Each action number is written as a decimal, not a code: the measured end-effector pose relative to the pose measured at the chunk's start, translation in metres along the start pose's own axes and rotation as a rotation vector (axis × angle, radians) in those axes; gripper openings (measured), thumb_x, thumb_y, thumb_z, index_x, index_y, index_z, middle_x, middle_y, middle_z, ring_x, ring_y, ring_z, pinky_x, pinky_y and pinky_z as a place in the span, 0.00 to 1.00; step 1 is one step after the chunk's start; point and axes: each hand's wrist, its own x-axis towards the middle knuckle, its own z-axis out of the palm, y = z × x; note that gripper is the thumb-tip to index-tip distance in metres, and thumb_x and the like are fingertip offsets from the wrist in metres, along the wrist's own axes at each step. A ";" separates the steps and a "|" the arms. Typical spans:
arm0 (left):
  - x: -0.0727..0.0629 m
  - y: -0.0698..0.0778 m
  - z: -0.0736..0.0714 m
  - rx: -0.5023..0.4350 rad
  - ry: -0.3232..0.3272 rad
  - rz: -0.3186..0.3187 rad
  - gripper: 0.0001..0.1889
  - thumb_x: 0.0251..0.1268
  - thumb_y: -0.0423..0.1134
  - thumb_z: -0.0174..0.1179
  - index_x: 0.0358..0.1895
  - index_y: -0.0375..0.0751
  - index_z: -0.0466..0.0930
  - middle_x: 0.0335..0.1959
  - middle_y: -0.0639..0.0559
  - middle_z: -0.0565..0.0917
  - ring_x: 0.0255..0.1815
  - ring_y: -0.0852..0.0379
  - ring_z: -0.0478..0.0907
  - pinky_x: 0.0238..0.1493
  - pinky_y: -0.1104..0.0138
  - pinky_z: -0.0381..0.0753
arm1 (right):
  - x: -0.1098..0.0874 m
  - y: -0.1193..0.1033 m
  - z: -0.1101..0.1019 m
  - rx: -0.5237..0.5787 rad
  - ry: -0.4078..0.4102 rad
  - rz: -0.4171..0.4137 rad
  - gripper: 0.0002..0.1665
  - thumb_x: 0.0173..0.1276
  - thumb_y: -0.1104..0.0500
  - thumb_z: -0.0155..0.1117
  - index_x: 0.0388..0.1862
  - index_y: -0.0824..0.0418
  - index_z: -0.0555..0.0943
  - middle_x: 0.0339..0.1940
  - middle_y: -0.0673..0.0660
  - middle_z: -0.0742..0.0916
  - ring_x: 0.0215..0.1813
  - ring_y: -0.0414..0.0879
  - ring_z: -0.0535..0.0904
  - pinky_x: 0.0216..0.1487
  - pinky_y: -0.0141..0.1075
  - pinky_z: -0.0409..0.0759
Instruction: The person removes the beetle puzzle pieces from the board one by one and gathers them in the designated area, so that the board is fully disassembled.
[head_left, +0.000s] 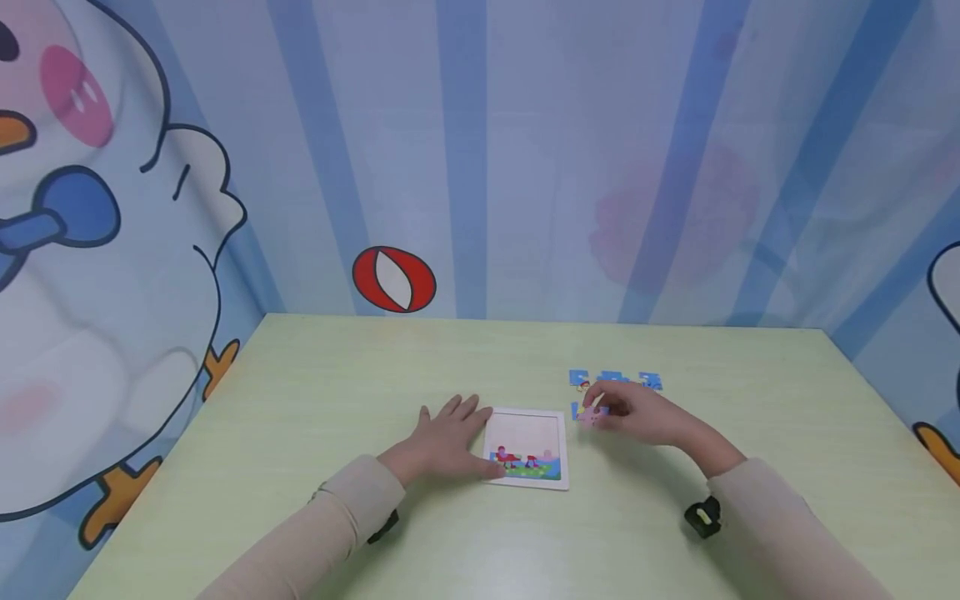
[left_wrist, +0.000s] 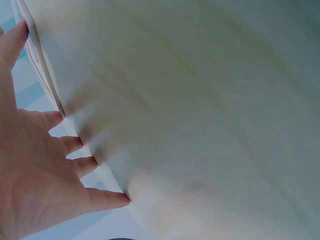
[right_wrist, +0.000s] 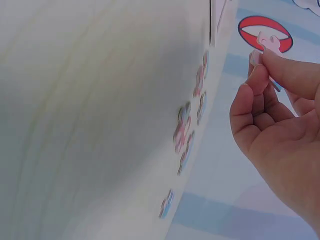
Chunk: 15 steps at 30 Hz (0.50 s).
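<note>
A square white puzzle tray (head_left: 525,427) lies on the table with a joined strip of picture pieces (head_left: 536,468) along its near side. My left hand (head_left: 447,442) is spread flat at the tray's left side, thumb over the lower left corner and fingertips by the upper one. To the right of the tray, my right hand (head_left: 637,413) pinches a pink puzzle piece (head_left: 592,416) between thumb and fingers. In the right wrist view this piece (right_wrist: 270,42) is held up clear of the table, partly covered by the fingertips.
Several loose puzzle pieces, among them a blue one (head_left: 577,377) and another blue one (head_left: 651,381), lie behind and under the right hand. The pale green table (head_left: 360,367) ends at a striped blue cloth backdrop (head_left: 525,167) behind.
</note>
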 end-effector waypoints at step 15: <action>-0.001 0.001 -0.001 -0.005 0.003 0.000 0.49 0.53 0.69 0.59 0.75 0.48 0.56 0.78 0.46 0.52 0.78 0.42 0.44 0.68 0.33 0.43 | -0.028 0.022 -0.030 0.089 0.102 0.100 0.14 0.72 0.63 0.56 0.54 0.67 0.74 0.40 0.60 0.81 0.40 0.51 0.77 0.43 0.43 0.80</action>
